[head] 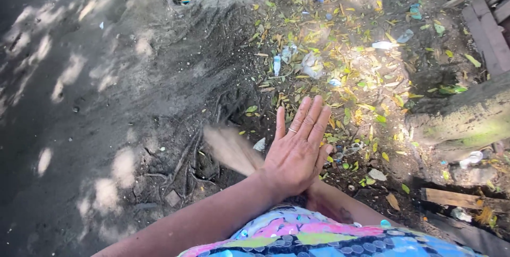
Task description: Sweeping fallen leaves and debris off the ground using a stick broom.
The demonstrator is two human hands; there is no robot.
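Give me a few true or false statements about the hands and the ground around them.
1. The left hand lies flat over the right hand, palms together. True.
2. A ring shows on one finger of the left hand. True.
3. The hands hold a plastic bottle. False: they hold nothing; the bottle lies on the ground beyond them.
4. The ground ahead is bare concrete. False: it is dark soil with roots, yellow leaves and litter.
5. A tree trunk lies to the right of the hands. True.
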